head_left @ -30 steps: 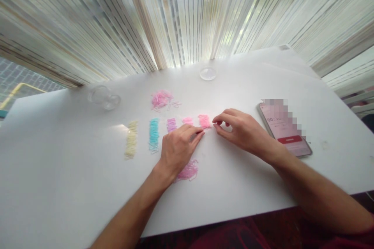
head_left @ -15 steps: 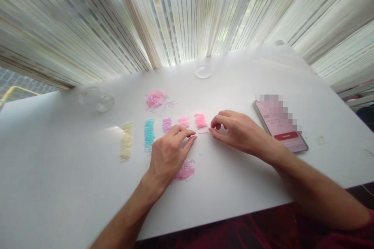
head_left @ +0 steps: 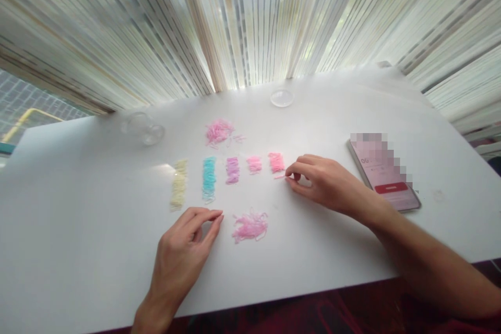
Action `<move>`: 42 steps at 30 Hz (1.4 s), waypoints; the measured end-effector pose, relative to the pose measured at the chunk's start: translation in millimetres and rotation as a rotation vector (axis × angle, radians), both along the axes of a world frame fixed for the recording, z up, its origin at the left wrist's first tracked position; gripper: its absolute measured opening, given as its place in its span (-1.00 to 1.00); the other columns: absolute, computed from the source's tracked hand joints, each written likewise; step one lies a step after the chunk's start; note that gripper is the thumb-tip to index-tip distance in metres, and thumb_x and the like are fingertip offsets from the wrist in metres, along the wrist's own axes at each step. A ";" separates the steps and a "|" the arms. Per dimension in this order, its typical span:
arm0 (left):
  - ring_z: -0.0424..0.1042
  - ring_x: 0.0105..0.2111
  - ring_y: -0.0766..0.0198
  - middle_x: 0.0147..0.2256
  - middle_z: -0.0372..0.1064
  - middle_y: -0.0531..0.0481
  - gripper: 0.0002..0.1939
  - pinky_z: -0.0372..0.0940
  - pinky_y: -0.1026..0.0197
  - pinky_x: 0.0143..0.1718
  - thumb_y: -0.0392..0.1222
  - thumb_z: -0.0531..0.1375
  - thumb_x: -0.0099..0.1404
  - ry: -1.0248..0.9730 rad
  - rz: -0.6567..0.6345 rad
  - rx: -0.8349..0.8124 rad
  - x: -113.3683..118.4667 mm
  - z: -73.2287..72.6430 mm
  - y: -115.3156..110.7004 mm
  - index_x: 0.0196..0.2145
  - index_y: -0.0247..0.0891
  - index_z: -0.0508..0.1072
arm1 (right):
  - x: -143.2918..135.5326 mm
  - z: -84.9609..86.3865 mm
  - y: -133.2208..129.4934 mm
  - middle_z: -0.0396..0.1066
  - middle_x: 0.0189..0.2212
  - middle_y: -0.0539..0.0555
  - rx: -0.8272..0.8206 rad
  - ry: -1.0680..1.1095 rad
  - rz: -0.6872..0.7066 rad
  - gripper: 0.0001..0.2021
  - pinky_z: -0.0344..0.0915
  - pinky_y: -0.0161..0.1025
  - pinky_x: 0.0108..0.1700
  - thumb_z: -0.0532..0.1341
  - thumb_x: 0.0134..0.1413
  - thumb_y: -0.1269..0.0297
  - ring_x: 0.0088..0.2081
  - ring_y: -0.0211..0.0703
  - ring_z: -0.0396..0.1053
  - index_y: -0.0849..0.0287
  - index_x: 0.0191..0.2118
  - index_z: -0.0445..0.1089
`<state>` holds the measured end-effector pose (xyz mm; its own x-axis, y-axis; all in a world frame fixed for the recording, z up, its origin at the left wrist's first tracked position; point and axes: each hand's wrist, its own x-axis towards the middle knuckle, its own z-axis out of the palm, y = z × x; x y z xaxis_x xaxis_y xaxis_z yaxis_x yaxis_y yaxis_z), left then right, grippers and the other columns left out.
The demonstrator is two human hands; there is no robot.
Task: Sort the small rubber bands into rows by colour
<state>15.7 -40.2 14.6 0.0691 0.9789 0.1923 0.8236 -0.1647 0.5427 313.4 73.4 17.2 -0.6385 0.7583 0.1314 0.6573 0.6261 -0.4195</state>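
Observation:
My right hand (head_left: 299, 173) is pinched at the end of a small pink rubber band (head_left: 279, 177), which lies just below a neat coral-pink stack of bands (head_left: 276, 162). My left hand (head_left: 195, 237) hovers left of a loose pinkish-purple pile of bands (head_left: 250, 227), thumb and forefinger together; anything between them is too small to see. Further stacks run leftward in a row: light pink (head_left: 254, 165), purple (head_left: 233, 170), turquoise (head_left: 209, 178) and pale yellow (head_left: 179, 184).
Behind the row sits another loose pink pile (head_left: 219, 132). A clear round dish (head_left: 282, 97) and clear containers (head_left: 143, 128) stand near the back edge. Beside my right forearm lies a phone (head_left: 391, 188). String curtains (head_left: 250, 21) hang behind the white table (head_left: 94, 209).
My left hand has drawn back down and left from the pink band, uncovering the lower pile and the purple stack. My right hand stays at the band. The view has shifted slightly.

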 end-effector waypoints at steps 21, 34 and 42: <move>0.51 -0.37 0.28 -0.22 0.53 0.08 -0.81 0.29 0.28 -0.44 -0.14 0.32 0.31 0.260 -0.127 -0.067 73.0 1.1 60.2 -0.10 -0.10 0.56 | -14.4 -13.3 -1.8 0.41 -0.40 0.07 0.092 0.117 0.074 -0.88 0.21 -0.27 -0.32 0.17 0.23 0.43 -0.37 -0.18 0.32 0.19 -0.30 0.45; 0.48 -0.42 0.27 -0.24 0.53 0.06 -0.86 0.22 0.26 -0.50 -0.15 0.28 0.34 0.267 -0.164 -0.043 92.5 -2.9 64.3 -0.13 -0.13 0.56 | -3.4 -3.9 2.2 0.42 -0.38 0.06 0.005 0.033 0.033 -0.91 0.20 -0.27 -0.29 0.20 0.16 0.46 -0.35 -0.17 0.34 0.19 -0.30 0.45; 0.49 -0.40 0.30 -0.26 0.52 0.08 -0.91 0.19 0.29 -0.51 -0.19 0.23 0.38 0.263 -0.239 -0.071 88.5 -0.8 70.0 -0.22 -0.13 0.57 | -6.3 4.7 -4.3 0.45 -0.35 0.06 -0.099 0.006 0.111 -0.93 0.23 -0.26 -0.27 0.24 0.21 0.32 -0.32 -0.16 0.38 0.18 -0.26 0.45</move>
